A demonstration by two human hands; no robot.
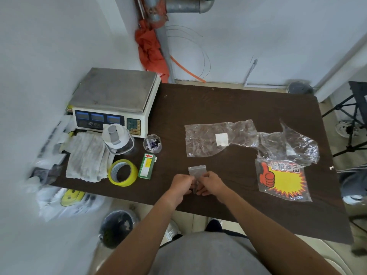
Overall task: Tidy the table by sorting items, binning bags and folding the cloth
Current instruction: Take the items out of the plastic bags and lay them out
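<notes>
The desk point(228, 104) is a dark brown slab. Its far half and the strip along its near edge are bare. Its left end is crowded and its right end is covered in plastic.

Both hands work close to the near edge, about mid-length. The left hand point(181, 185) and right hand point(212, 185) meet over a small bag point(197, 170). Each grip is closed, fingers curled and pinching the bag's lower end. The bag's upper half lies flat on the desk beyond the knuckles.

A scale point(113, 92) sits at the left far corner, with a dull steel pan and a white body. Part of it overhangs the desk's end. Before it lies a cloth point(85, 155), white, nubbly and rumpled, reaching the left edge. A jar point(117, 138) with a white lid stands between cloth and scale. A clear cup point(152, 144) of small items stands just right of it. A glossy yellow tape point(122, 172) ring lies flat beside a green box point(147, 165).

To the right, a flat bag point(208, 139) with a white square label touches a crumpled bag point(288, 145), both of clear film. Next to them is a sleeve point(284, 179) printed with a red thumb and a yellow starburst.

On the floor, a round dark bin point(117, 228) stands just off the near-left edge. White carrier bags point(67, 199) are heaped to its left.

In all there are two hands, four plastic pieces, and one each of cloth, tape, box, cup, jar, scale and bin.
</notes>
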